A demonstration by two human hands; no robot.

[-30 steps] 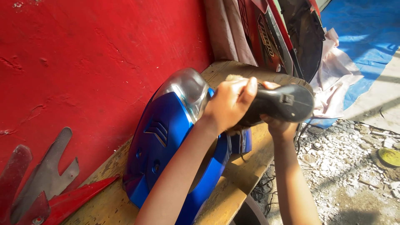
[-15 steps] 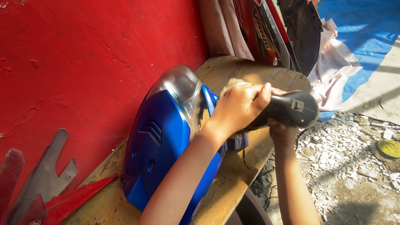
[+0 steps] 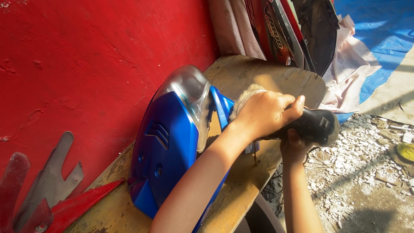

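Two hands on one black power polisher (image 3: 317, 125), its woolly pad (image 3: 246, 97) pressed at the blue motorcycle fairing (image 3: 168, 146) with clear headlight lens (image 3: 189, 92), standing on edge upon the wooden tabletop (image 3: 276, 75) against the red wall (image 3: 86, 60). Left hand (image 3: 265, 113) clenched over the polisher's front; compared to a second ago, shifted slightly lower along the lens edge. Right hand (image 3: 295, 146) gripping underneath. Meaning, probably: buffing continuing, pass by pass.
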